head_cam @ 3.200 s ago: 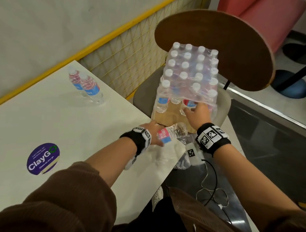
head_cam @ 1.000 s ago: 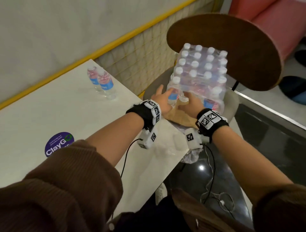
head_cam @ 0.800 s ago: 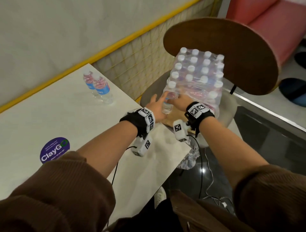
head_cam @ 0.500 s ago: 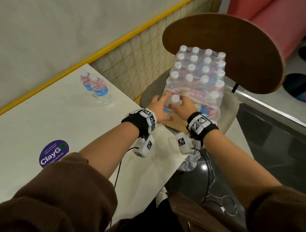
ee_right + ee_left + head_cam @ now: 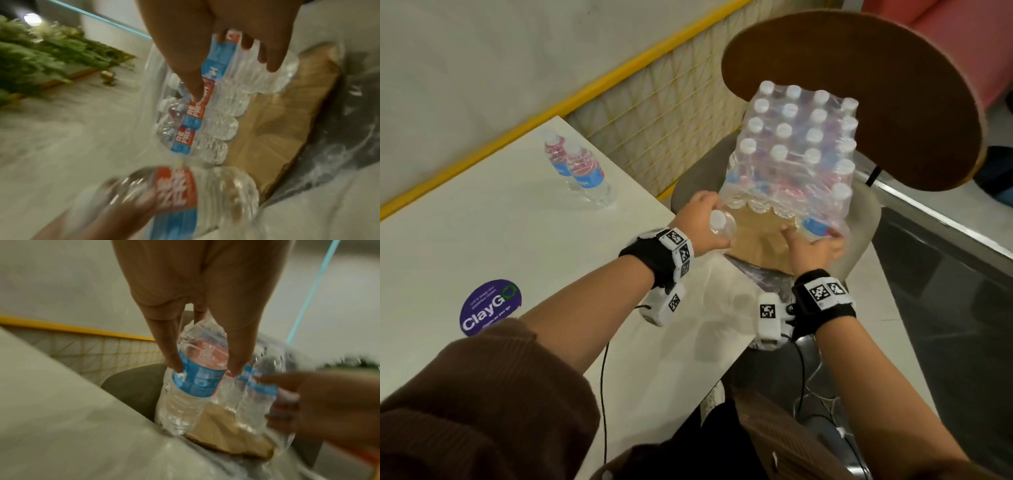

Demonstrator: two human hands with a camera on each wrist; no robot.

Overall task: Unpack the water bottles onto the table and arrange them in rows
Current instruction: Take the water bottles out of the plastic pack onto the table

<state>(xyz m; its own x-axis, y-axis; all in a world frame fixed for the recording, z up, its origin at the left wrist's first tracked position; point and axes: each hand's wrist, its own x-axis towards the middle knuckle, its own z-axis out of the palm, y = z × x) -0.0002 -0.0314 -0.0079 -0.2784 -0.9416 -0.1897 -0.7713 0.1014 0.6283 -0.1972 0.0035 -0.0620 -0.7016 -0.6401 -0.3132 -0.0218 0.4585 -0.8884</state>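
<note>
A shrink-wrapped pack of water bottles (image 5: 794,154) stands on a cardboard sheet (image 5: 756,236) on the chair seat, its near side torn open. My left hand (image 5: 705,228) grips one loose bottle (image 5: 720,222) by its blue and red label (image 5: 197,379), lifted just in front of the pack beside the table corner. My right hand (image 5: 811,236) reaches into the pack's near right corner, where thumb and fingers (image 5: 193,84) curl round a bottle (image 5: 220,63) that stands inside the wrap. Two bottles (image 5: 582,171) stand upright at the far edge of the white table (image 5: 482,233).
The chair's round wooden back (image 5: 859,85) rises behind the pack. A yellow wire grid (image 5: 654,113) runs along the wall past the table's end. A purple ClayGo sticker (image 5: 490,306) lies on the table. Loose wrap hangs off the seat's front, and cables trail below.
My left hand has drawn a bottle out of the pack toward the table corner. My right hand let go of that bottle and moved right to the pack's near right corner.
</note>
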